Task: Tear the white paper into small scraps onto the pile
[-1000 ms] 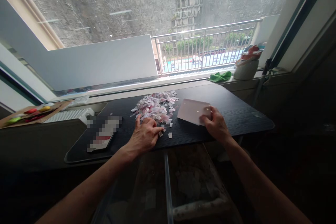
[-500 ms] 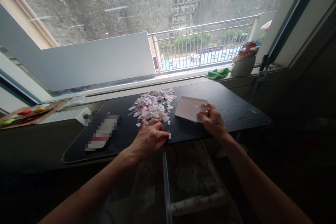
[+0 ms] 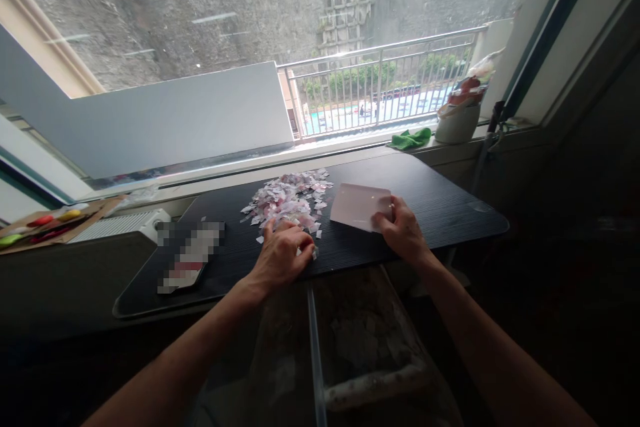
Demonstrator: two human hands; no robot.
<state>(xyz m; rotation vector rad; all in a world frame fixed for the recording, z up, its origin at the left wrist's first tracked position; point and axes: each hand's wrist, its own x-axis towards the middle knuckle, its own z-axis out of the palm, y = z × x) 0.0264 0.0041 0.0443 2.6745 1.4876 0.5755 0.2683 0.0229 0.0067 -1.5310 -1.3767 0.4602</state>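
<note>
My left hand (image 3: 284,250) rests on the near edge of a heap of small paper scraps (image 3: 285,197), white with pinkish and purplish marks. Its index finger reaches toward the heap, while the other fingers bend loosely above the table. A few scraps lie by the thumb and fingertips, and I see none clearly gripped. To the right, my right hand (image 3: 404,230) is closed around the right side of a pale pink, flat-faced rectangular piece (image 3: 357,207). That piece is tilted over the dark table (image 3: 440,207), with its smooth face toward me; whether its lower edge touches the table is unclear.
A blurred-out phone-like object (image 3: 193,260) lies at the table's left. A clear bag (image 3: 375,340) with paper pieces hangs or stands below the front edge. On the sill sit a green cloth (image 3: 411,139) and a whitish pot (image 3: 457,121). A radiator (image 3: 120,225) stands left.
My left hand has drawn slightly back toward the heap, and the single scrap by its thumb has shifted left with it. The right hand keeps its hold on the pink piece. The view has shifted slightly.
</note>
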